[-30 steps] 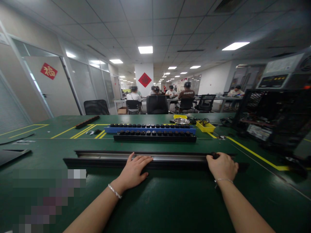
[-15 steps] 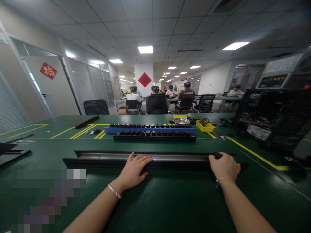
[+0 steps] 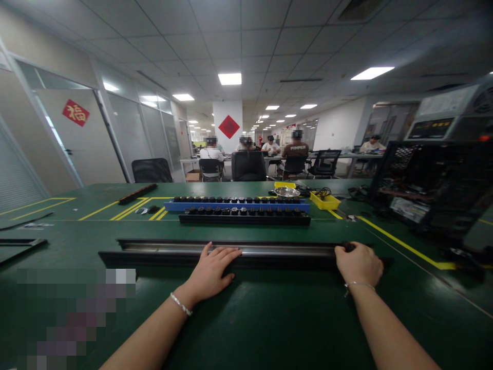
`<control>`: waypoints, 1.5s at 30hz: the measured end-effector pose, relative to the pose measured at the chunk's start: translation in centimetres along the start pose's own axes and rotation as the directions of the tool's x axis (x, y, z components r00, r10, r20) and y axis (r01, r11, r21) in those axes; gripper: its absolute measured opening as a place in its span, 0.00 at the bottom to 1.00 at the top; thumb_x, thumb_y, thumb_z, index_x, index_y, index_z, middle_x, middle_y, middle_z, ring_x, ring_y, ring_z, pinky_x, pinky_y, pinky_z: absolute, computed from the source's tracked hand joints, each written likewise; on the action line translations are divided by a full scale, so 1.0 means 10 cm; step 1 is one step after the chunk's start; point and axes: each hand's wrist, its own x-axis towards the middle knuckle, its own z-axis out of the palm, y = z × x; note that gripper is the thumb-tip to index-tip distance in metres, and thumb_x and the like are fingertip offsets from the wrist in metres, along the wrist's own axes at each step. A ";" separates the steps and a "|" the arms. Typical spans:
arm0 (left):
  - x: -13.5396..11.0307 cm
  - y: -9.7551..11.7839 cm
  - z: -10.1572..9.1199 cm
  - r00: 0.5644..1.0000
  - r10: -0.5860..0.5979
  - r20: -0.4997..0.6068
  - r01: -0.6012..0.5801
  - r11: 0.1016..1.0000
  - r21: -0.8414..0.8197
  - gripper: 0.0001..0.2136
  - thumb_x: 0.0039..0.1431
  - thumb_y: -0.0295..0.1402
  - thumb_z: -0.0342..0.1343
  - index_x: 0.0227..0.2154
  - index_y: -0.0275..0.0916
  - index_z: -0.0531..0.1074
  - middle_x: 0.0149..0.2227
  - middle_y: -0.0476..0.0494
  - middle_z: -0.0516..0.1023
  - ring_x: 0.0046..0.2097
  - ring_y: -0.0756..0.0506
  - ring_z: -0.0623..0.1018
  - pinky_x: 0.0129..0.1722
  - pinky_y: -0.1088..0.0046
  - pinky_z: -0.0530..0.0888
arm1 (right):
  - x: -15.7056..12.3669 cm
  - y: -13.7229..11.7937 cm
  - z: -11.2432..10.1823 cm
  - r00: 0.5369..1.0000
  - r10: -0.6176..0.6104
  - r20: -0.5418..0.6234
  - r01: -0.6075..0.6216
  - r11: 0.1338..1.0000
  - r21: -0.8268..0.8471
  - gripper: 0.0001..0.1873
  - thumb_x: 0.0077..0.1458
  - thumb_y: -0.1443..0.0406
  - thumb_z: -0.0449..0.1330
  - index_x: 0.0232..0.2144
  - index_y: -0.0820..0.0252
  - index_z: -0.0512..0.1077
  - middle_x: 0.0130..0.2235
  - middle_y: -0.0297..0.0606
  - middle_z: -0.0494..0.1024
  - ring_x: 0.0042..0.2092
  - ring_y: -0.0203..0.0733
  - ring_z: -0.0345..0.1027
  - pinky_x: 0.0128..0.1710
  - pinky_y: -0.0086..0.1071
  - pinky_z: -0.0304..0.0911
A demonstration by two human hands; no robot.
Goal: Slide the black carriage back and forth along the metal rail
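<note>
A long black channel rail [image 3: 162,258] with a shiny inner groove lies crosswise in front of me on the green table. My left hand [image 3: 213,267] rests on its middle with the fingers stretched out flat over the groove. Near the rail's right end, my right hand [image 3: 361,264] is closed around a small black part [image 3: 348,246]. Only the top of that part shows, and my fingers hide the rest. Beyond lies a shorter black rail [image 3: 246,220] carrying a row of small dark parts. A blue rail [image 3: 234,206] with a similar row sits just behind it.
At the back right are a metal bowl [image 3: 287,192] and a yellow bin [image 3: 324,202] with cables. An open black equipment rack [image 3: 419,180] stands on the right. A dark strip [image 3: 137,193] lies at the back left. People sit at desks farther off.
My right hand has slid slightly to the right along the rail with the small black part. My left hand has stayed in place.
</note>
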 end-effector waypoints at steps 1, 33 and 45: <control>0.00 0.00 0.00 1.000 -0.002 0.001 0.002 1.000 0.000 0.31 0.51 0.33 0.54 0.58 0.54 0.52 0.58 0.51 0.63 0.58 0.42 0.63 0.60 0.46 0.42 | 0.01 0.01 0.00 1.000 0.006 -0.001 -0.006 1.000 0.000 0.24 0.49 0.56 0.49 0.41 0.69 0.71 0.40 0.52 0.73 0.42 0.53 0.66 0.44 0.44 0.59; 0.00 0.02 -0.03 1.000 -0.012 0.013 0.012 1.000 0.000 0.30 0.51 0.33 0.54 0.57 0.54 0.53 0.58 0.51 0.64 0.58 0.42 0.63 0.60 0.46 0.43 | 0.10 0.14 0.01 0.996 0.080 -0.037 -0.077 0.995 0.065 0.23 0.50 0.60 0.48 0.44 0.69 0.70 0.46 0.54 0.71 0.47 0.57 0.63 0.45 0.46 0.59; 0.00 0.01 -0.02 1.000 -0.008 0.009 0.008 1.000 -0.014 0.30 0.51 0.33 0.54 0.57 0.54 0.53 0.58 0.51 0.63 0.57 0.41 0.63 0.60 0.45 0.42 | 0.16 0.20 0.00 0.995 0.092 -0.036 -0.089 0.994 0.064 0.23 0.51 0.60 0.47 0.43 0.69 0.70 0.44 0.55 0.71 0.48 0.59 0.61 0.45 0.48 0.59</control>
